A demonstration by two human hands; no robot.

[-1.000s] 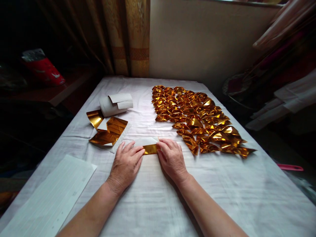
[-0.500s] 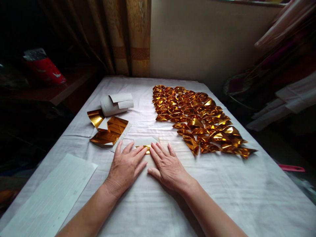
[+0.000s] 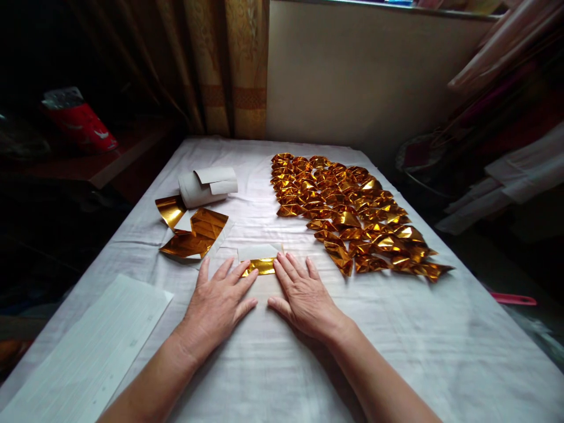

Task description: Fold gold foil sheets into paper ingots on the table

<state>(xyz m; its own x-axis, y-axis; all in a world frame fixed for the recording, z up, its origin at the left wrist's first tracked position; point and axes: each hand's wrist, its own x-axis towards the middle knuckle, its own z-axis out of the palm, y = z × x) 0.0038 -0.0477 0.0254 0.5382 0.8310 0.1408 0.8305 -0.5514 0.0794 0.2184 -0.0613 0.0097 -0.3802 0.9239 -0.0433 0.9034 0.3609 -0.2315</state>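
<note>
Gold foil strip (image 3: 261, 267) lies flat on the white cloth (image 3: 396, 352), in the middle, between the two hands. The left hand (image 3: 217, 307) and the right hand (image 3: 305, 299) are apart, palms down, with their fingers spread out. Neither one grips anything. Left fingertips rest on one end of the strip and right fingertips on the other, probably to hold it flat, since shiny foil likes to curl. White paper (image 3: 259, 252) shows just behind it; I can't tell if the two are joined. Folded gold foil pieces (image 3: 346, 220) sit in rows past the right hand, maybe so they don't get squashed. Gold foil sheets (image 3: 209, 226) and a white roll (image 3: 192, 191) are on the left, perhaps for easy reach. A lined white sheet (image 3: 101, 341) lies beside the left arm, out of the way.
</note>
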